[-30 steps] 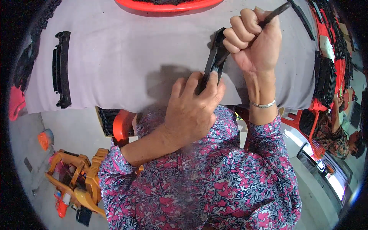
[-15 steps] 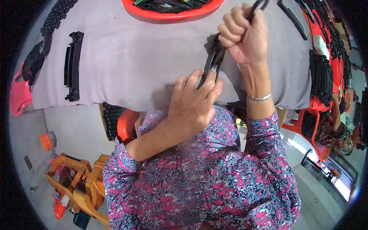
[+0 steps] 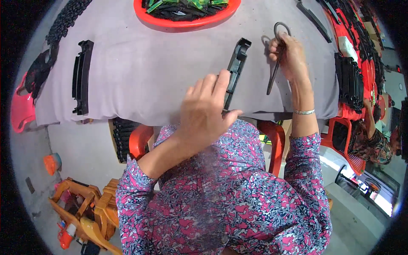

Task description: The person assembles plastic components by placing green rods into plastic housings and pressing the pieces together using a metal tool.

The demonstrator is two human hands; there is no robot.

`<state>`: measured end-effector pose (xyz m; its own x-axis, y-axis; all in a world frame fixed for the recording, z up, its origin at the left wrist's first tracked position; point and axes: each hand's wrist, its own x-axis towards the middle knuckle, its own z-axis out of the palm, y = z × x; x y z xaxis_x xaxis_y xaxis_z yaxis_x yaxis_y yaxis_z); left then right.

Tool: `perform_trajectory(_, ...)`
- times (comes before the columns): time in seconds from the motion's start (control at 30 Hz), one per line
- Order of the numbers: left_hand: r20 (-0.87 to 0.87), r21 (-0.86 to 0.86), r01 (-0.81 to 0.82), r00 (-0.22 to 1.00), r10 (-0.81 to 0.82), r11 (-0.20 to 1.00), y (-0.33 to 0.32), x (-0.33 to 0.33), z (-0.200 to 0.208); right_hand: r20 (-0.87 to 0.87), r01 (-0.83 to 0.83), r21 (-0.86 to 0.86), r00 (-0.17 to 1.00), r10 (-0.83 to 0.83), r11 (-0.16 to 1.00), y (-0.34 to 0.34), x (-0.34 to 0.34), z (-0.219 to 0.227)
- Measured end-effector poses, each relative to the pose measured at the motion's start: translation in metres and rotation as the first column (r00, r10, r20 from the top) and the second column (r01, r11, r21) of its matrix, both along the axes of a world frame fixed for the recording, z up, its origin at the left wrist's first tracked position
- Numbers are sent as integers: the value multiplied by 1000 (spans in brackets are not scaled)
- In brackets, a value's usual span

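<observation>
My right hand grips a dark rod tool with a ring at its top. The tool's thin shaft slants down toward the cloth, apart from the other pieces. To its left, a long black plastic trough-shaped part lies at a slant near the table's front edge. My left hand rests palm down against the part's left side. Its fingers are stretched out and the thumb is spread below the part's near end. The hand covers some of that lower side.
A red basin of black pieces and green packets stands at the far side of the grey cloth. Another black part lies left. Black parts are stacked at right, with a black strip behind. Another person sits beyond.
My right hand has pulled back from the black part toward the right, taking the ringed rod with it. My left hand has loosened, its fingers now straighter along the part's side.
</observation>
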<state>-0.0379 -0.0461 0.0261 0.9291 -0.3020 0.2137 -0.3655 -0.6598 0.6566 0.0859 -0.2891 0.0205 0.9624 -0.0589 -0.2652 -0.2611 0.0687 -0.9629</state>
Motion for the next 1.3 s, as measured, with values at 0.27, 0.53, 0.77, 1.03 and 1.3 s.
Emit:
perform_trajectory(0.27,67,-14,-32,997,33,999,-4,9,-15,204,110,-817,973,106,565,-8,15,-3)
perform_trajectory(0.53,-62,-71,-118,992,114,990,4,8,-25,190,-88,-936,689,699,341,58,-51,37)
perform_trajectory(0.77,66,-36,-68,995,71,997,33,4,-15,209,-150,-927,558,803,345,79,-57,28)
perform_trajectory(1.03,218,53,-570,808,548,820,141,-1,0,451,-166,-750,579,679,640,96,-61,19)
perform_trajectory(1.3,380,245,-794,606,699,556,215,9,-11,356,-238,-771,608,709,591,96,-66,-1)
